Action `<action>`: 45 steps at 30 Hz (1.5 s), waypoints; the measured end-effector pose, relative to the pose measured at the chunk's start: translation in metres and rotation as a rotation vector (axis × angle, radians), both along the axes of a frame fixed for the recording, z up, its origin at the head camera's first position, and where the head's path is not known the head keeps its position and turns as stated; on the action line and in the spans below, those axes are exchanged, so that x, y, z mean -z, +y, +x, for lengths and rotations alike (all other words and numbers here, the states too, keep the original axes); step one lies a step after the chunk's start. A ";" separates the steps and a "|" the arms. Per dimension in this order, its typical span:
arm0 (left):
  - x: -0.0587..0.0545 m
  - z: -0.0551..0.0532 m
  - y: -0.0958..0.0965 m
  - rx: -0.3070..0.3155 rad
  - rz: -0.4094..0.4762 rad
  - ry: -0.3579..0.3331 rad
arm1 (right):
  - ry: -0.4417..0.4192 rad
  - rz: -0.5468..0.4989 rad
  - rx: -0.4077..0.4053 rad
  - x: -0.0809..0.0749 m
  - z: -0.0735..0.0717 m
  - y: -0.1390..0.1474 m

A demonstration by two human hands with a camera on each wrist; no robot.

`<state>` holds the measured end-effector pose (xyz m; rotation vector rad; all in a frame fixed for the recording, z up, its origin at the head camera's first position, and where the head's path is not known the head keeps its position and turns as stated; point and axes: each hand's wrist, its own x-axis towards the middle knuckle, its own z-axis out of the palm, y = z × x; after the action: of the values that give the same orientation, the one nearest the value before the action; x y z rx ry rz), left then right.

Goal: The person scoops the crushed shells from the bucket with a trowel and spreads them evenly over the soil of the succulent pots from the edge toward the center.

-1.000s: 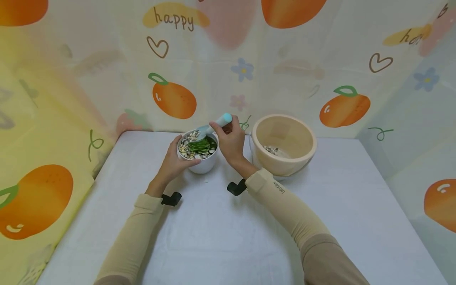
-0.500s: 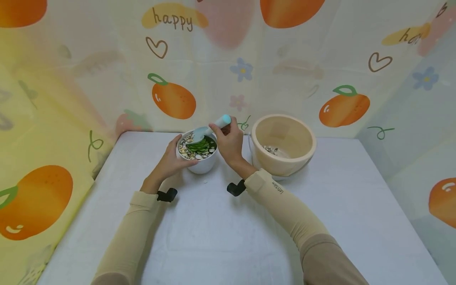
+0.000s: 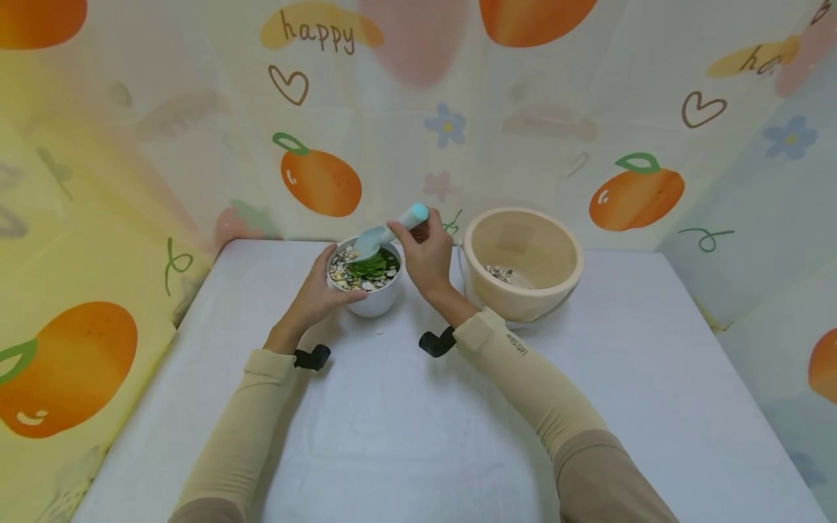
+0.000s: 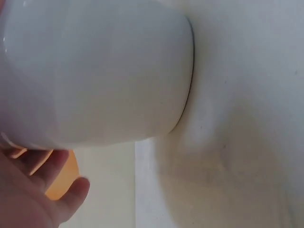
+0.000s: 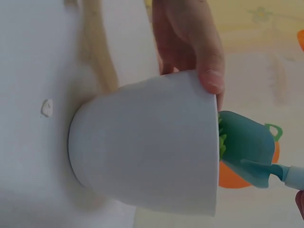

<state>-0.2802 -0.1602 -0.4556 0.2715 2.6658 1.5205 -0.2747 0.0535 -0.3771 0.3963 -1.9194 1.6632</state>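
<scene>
A white flowerpot (image 3: 373, 303) stands on the table, holding a green succulent (image 3: 368, 268) with pale pebbles (image 3: 343, 277) around it. My left hand (image 3: 315, 294) grips the pot by its left side, thumb along the front of the rim. In my right hand (image 3: 428, 258) is the handle of a small light-blue trowel (image 3: 370, 242). Its blade tilts down to the left over the pebbles and the back of the plant. The right wrist view shows the blade (image 5: 247, 145) just above the pot's rim, tip hidden behind it. Only the pot's side (image 4: 104, 71) fills the left wrist view.
A cream bucket (image 3: 523, 305) stands right of the pot, close to my right forearm, with some pebbles (image 3: 500, 274) on its bottom. One loose pale pebble (image 5: 47, 108) lies on the white tabletop (image 3: 405, 436). A printed cloth (image 3: 392, 167) hangs behind the table.
The trowel blade has tilted and shifted slightly over the pebbles behind the succulent. My left hand still grips the pot, its wrist a little higher than before. The bucket stays in place.
</scene>
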 end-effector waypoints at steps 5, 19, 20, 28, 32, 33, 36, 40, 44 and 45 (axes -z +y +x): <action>-0.001 0.004 0.003 -0.031 -0.039 0.059 | -0.002 -0.005 -0.012 -0.002 0.001 0.001; -0.003 0.002 -0.002 -0.016 -0.043 0.018 | 0.005 0.045 -0.041 -0.009 0.002 0.001; -0.001 0.003 -0.002 -0.024 -0.034 0.018 | 0.001 0.043 -0.040 -0.010 0.002 0.002; 0.002 0.009 0.005 -0.071 -0.010 0.031 | -0.046 -0.009 -0.043 -0.018 0.006 0.005; 0.001 0.010 0.007 -0.092 -0.016 0.034 | -0.029 0.044 -0.091 -0.017 0.006 0.001; 0.001 0.010 0.007 -0.092 -0.013 0.031 | -0.023 0.059 -0.099 -0.016 0.006 0.000; 0.002 0.009 0.008 -0.090 -0.010 0.016 | -0.010 0.081 -0.109 -0.014 0.007 -0.001; 0.003 0.009 0.008 -0.090 -0.004 0.005 | -0.006 0.083 -0.097 -0.014 0.008 0.000; 0.003 0.010 0.008 -0.085 0.007 0.013 | -0.009 0.063 -0.065 -0.017 0.008 0.002; 0.003 0.010 0.007 -0.087 0.008 0.016 | -0.014 0.059 -0.058 -0.018 0.008 0.003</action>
<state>-0.2699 -0.1529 -0.4583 0.1711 2.7184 1.5589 -0.2671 0.0563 -0.3593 0.4688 -1.9886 1.6534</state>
